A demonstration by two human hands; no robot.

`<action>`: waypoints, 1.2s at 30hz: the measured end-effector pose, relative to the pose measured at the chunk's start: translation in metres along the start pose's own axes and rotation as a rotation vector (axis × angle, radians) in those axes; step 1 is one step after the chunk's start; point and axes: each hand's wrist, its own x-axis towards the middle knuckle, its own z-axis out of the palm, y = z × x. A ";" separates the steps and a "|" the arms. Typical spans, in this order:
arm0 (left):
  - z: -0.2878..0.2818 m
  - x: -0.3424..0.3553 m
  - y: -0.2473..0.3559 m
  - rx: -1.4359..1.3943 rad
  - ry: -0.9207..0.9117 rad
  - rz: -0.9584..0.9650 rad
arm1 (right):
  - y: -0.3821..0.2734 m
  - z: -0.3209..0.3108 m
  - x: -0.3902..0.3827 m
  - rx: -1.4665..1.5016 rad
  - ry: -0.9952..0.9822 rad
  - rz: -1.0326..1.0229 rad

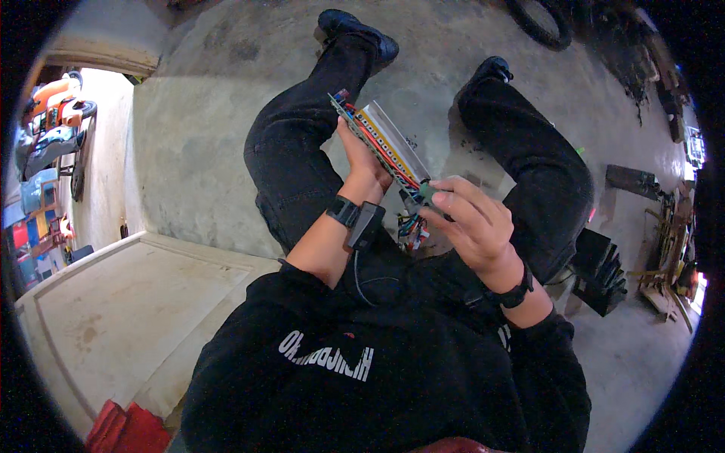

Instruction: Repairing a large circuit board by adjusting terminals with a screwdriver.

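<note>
A long circuit board (374, 145) with a silver metal heatsink plate (396, 136), a yellow strip and red wires along it is held up tilted between my knees. My left hand (364, 160) is closed around the board from its left side, near its middle. At the board's near end, my right hand (476, 226) pinches with thumb and fingers at a small dark green part (427, 190); the fingertips partly cover it. A bundle of coloured wires (411, 226) hangs below that end, close to my lap.
My legs in black trousers lie bent on the concrete floor (200, 143). A pale panel (136, 309) stands at my left, with a red cloth (128, 428) by it. Dark flat pieces (600, 272) and wood scraps (664, 294) lie at the right. A tyre (540, 26) lies far ahead.
</note>
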 end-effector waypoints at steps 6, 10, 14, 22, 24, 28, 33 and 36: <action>-0.003 0.008 -0.001 0.036 0.003 0.049 | -0.006 -0.005 0.004 -0.047 0.016 -0.001; -0.005 0.011 0.001 0.011 -0.032 0.070 | -0.012 0.000 0.004 -0.089 0.016 0.043; 0.000 0.006 -0.002 0.021 -0.048 0.031 | -0.010 0.005 0.005 -0.075 0.065 0.066; -0.007 0.010 -0.007 0.015 -0.100 0.007 | 0.021 -0.035 0.004 0.148 0.547 0.316; -0.014 0.016 -0.011 0.038 -0.140 0.036 | 0.023 -0.054 0.034 0.285 0.608 0.461; -0.048 0.051 -0.023 0.067 -0.255 0.012 | 0.081 -0.061 0.096 0.248 0.499 0.640; -0.041 0.039 -0.024 0.131 -0.212 0.000 | 0.204 0.020 0.078 0.286 0.099 1.075; -0.029 0.023 -0.023 0.185 -0.164 -0.018 | 0.267 0.093 -0.011 0.005 -0.174 1.095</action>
